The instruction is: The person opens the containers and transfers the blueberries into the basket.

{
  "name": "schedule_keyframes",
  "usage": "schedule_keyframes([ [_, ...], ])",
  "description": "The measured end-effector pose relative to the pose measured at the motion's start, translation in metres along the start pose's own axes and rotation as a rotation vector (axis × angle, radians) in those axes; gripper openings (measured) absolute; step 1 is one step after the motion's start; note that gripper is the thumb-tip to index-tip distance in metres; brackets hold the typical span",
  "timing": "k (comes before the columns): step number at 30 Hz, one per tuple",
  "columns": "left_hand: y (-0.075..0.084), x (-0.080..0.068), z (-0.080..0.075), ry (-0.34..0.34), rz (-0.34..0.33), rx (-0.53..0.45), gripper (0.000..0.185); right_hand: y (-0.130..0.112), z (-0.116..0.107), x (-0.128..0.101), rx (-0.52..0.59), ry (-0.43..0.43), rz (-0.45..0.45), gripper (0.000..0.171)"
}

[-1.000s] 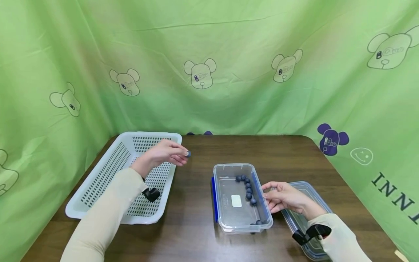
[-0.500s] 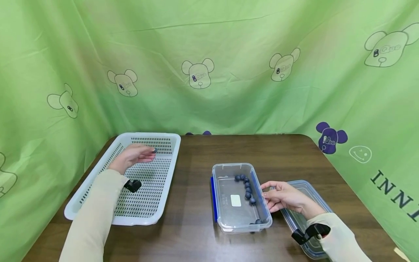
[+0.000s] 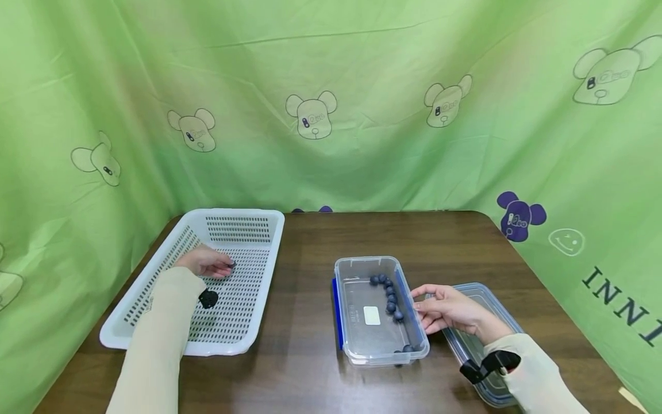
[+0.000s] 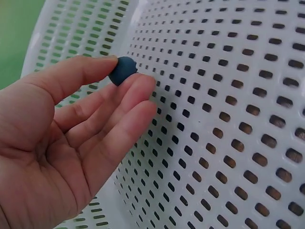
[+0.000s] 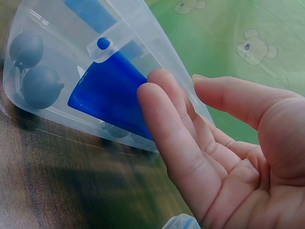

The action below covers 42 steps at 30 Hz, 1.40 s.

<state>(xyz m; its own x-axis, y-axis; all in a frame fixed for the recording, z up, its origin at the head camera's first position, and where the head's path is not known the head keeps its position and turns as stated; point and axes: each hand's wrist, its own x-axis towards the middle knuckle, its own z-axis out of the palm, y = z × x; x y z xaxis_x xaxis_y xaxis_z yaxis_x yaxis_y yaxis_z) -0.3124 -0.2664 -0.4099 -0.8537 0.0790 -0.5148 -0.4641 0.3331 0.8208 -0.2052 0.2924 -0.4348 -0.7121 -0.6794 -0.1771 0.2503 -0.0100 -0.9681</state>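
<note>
My left hand (image 3: 209, 264) is down inside the white perforated basket (image 3: 155, 287) and pinches a single dark blueberry (image 4: 122, 70) between thumb and fingertips, close to the basket floor (image 4: 228, 109). A clear plastic container (image 3: 362, 351) with blue side clips stands mid-table and holds several blueberries (image 3: 389, 293) along its right wall. My right hand (image 3: 439, 307) rests with straight fingers against that container's right side (image 5: 157, 57), holding nothing; two blueberries (image 5: 33, 67) show through the wall.
The container's clear lid (image 3: 486, 379) lies on the brown table (image 3: 305, 253) at the right, under my right forearm. Green cloth printed with bears surrounds the table on all sides.
My left hand has carried the blueberry from above the table leftward and down into the basket. The right hand has stayed against the container.
</note>
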Motion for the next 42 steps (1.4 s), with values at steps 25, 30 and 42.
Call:
schedule_keyframes([
  [25,0.024,-0.013,0.000,0.112,0.147,0.189,0.034,0.003,-0.001,-0.001,0.006,-0.015,0.005,0.020],
  [30,0.051,-0.022,0.005,0.093,0.335,0.087,0.044,0.003,-0.001,-0.002,-0.004,-0.018,-0.001,0.020],
  [42,0.100,-0.040,0.055,-0.202,0.356,0.072,0.044,0.001,-0.001,0.000,-0.022,-0.003,-0.009,0.020],
])
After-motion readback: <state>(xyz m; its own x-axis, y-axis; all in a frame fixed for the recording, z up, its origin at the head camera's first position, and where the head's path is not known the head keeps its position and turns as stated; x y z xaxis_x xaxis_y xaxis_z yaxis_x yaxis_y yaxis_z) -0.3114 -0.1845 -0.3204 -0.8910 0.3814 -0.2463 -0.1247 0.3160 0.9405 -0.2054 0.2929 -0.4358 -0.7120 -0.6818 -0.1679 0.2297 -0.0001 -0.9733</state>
